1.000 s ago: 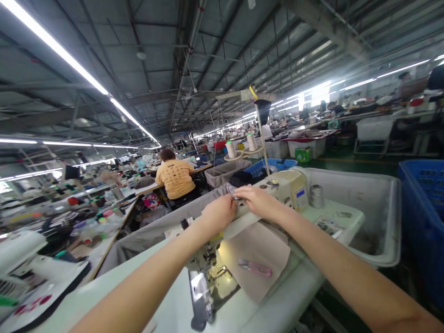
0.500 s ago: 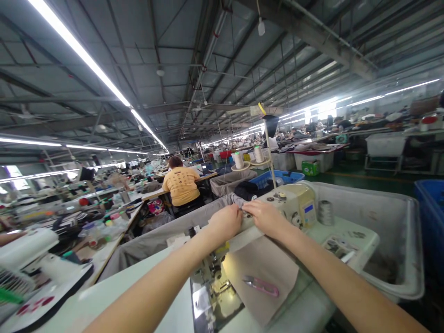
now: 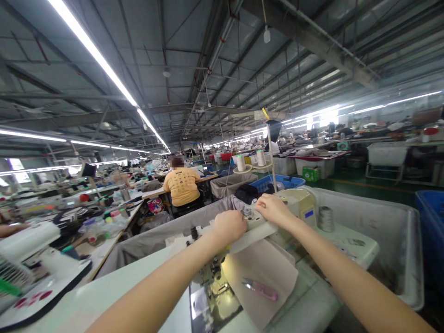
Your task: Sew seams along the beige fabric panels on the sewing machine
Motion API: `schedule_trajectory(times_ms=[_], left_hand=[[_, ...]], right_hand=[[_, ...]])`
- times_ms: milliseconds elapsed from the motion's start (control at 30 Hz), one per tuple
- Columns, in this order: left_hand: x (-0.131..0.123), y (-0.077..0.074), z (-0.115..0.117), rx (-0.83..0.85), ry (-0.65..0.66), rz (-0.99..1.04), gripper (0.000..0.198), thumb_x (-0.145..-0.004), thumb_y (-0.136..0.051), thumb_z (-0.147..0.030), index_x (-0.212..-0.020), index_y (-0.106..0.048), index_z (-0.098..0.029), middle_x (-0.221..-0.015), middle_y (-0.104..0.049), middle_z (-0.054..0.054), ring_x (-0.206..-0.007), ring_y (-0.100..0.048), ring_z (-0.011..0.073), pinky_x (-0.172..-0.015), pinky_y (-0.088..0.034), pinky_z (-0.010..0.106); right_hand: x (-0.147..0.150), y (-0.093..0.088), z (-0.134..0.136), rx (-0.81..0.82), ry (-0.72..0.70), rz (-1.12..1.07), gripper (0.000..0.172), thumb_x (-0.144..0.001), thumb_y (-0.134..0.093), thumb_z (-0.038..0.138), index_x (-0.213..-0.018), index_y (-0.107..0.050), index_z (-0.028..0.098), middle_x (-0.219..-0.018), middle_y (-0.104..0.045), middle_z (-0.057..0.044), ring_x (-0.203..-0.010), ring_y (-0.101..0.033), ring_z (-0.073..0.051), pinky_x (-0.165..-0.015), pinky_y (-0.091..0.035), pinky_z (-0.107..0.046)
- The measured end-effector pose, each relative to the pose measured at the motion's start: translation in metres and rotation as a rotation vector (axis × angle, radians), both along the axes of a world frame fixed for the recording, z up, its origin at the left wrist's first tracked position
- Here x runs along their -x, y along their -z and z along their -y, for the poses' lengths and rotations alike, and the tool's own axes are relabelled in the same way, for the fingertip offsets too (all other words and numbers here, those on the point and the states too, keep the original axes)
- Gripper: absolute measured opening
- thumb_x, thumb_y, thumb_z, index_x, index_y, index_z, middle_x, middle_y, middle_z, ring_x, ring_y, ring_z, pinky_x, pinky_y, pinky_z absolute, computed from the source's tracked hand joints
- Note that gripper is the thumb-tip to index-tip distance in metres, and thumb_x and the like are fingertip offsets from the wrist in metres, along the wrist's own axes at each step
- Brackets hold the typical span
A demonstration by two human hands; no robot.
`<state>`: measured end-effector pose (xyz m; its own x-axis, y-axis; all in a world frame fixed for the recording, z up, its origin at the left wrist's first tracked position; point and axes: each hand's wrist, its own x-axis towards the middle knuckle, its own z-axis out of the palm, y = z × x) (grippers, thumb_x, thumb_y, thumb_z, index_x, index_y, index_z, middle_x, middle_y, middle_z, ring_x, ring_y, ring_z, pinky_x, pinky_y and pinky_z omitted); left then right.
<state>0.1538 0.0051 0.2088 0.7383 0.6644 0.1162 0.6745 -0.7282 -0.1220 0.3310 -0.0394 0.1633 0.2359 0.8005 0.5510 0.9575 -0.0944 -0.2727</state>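
Both my arms reach forward over a cream sewing machine [image 3: 298,203]. My left hand [image 3: 229,226] is closed in a loose fist on the machine's top near its left end. My right hand [image 3: 274,209] is also closed, fingers curled at the thread guides on the top; what they pinch is too small to make out. A grey piece of fabric [image 3: 267,273] lies on the machine bed under my arms, with pink thread snips [image 3: 261,289] on it. The needle area [image 3: 215,273] sits below my left wrist.
A grey bin [image 3: 391,240] stands to the right, a blue crate [image 3: 430,222] beyond it. A silver thread spool [image 3: 325,218] stands by the machine. A person in a yellow shirt [image 3: 182,186] sits ahead at another table. A cluttered table [image 3: 86,226] lies left.
My hands have drawn slightly apart; the right hand moved right along the machine top and curled tighter. The view tilted up a little.
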Motion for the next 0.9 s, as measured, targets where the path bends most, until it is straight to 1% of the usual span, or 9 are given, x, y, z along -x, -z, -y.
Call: schedule_trajectory(times_ms=[133, 233, 333, 400, 467, 567, 700, 833, 900], left_hand=[[-0.002, -0.002, 0.0, -0.041, -0.018, -0.008, 0.036, -0.094, -0.044, -0.026, -0.103, -0.076, -0.013, -0.106, -0.074, 0.02, -0.106, -0.071, 0.0319, -0.088, -0.055, 0.038], [0.0, -0.005, -0.002, -0.055, -0.024, -0.011, 0.037, -0.095, -0.043, -0.025, -0.104, -0.076, -0.011, -0.107, -0.074, 0.022, -0.107, -0.071, 0.0336, -0.089, -0.055, 0.04], [0.0, -0.006, -0.005, -0.045, -0.031, -0.006, 0.037, -0.095, -0.043, -0.022, -0.105, -0.076, -0.01, -0.109, -0.074, 0.022, -0.107, -0.071, 0.0348, -0.088, -0.055, 0.042], [-0.002, -0.006, -0.007, -0.034, -0.037, 0.001, 0.036, -0.094, -0.043, -0.02, -0.106, -0.075, -0.01, -0.11, -0.073, 0.022, -0.107, -0.07, 0.0346, -0.089, -0.055, 0.042], [-0.003, -0.005, -0.01, -0.023, -0.047, 0.01, 0.035, -0.093, -0.043, -0.02, -0.105, -0.075, -0.009, -0.111, -0.073, 0.022, -0.108, -0.07, 0.0341, -0.089, -0.055, 0.041], [-0.004, -0.005, -0.016, -0.003, -0.051, 0.016, 0.035, -0.095, -0.043, -0.022, -0.103, -0.074, -0.011, -0.111, -0.073, 0.021, -0.108, -0.07, 0.0326, -0.089, -0.055, 0.04], [-0.004, -0.004, -0.025, 0.027, -0.036, 0.023, 0.034, -0.097, -0.04, -0.026, -0.105, -0.071, -0.013, -0.111, -0.073, 0.019, -0.108, -0.071, 0.0299, -0.089, -0.054, 0.037], [-0.007, -0.001, -0.03, 0.032, -0.042, 0.069, 0.034, -0.098, -0.037, -0.024, -0.118, -0.061, -0.011, -0.114, -0.072, 0.02, -0.107, -0.07, 0.03, -0.086, -0.053, 0.037], [-0.01, 0.0, -0.031, 0.047, -0.025, 0.08, 0.03, -0.097, -0.04, -0.022, -0.118, -0.059, -0.012, -0.114, -0.072, 0.018, -0.106, -0.071, 0.0289, -0.085, -0.052, 0.035]], right_hand=[[0.023, -0.015, -0.019, 0.064, 0.011, 0.078, 0.023, -0.092, -0.052, 0.022, -0.089, -0.075, 0.019, -0.098, -0.072, -0.007, -0.094, -0.066, -0.02, -0.079, -0.041, -0.027], [0.034, -0.026, -0.013, 0.133, -0.035, 0.156, 0.019, -0.09, -0.058, 0.027, -0.087, -0.076, 0.021, -0.098, -0.075, -0.007, -0.098, -0.067, -0.021, -0.083, -0.042, -0.027], [0.034, -0.033, -0.002, 0.193, 0.025, 0.202, 0.02, -0.088, -0.058, 0.021, -0.086, -0.077, 0.014, -0.099, -0.075, -0.016, -0.099, -0.068, -0.027, -0.085, -0.042, -0.032], [0.033, -0.036, 0.001, 0.212, 0.099, 0.206, 0.025, -0.09, -0.053, 0.016, -0.092, -0.077, 0.008, -0.103, -0.074, -0.022, -0.101, -0.069, -0.03, -0.084, -0.044, -0.034], [0.035, -0.038, -0.001, 0.226, 0.122, 0.2, 0.028, -0.092, -0.051, 0.017, -0.098, -0.077, 0.011, -0.107, -0.074, -0.02, -0.101, -0.07, -0.028, -0.08, -0.045, -0.031], [0.042, -0.04, -0.003, 0.26, 0.098, 0.187, 0.022, -0.091, -0.057, 0.025, -0.094, -0.078, 0.021, -0.099, -0.078, -0.011, -0.094, -0.072, -0.023, -0.075, -0.046, -0.027], [0.048, -0.041, 0.0, 0.265, 0.172, 0.173, 0.025, -0.091, -0.054, 0.019, -0.097, -0.078, 0.012, -0.103, -0.076, -0.02, -0.099, -0.071, -0.029, -0.078, -0.047, -0.031], [0.051, -0.045, 0.001, 0.286, 0.139, 0.167, 0.025, -0.093, -0.055, 0.024, -0.101, -0.077, 0.017, -0.104, -0.077, -0.015, -0.099, -0.072, -0.026, -0.078, -0.048, -0.029], [0.053, -0.048, 0.001, 0.303, 0.153, 0.167, 0.024, -0.091, -0.056, 0.02, -0.101, -0.077, 0.015, -0.103, -0.076, -0.017, -0.099, -0.072, -0.027, -0.078, -0.048, -0.03]])
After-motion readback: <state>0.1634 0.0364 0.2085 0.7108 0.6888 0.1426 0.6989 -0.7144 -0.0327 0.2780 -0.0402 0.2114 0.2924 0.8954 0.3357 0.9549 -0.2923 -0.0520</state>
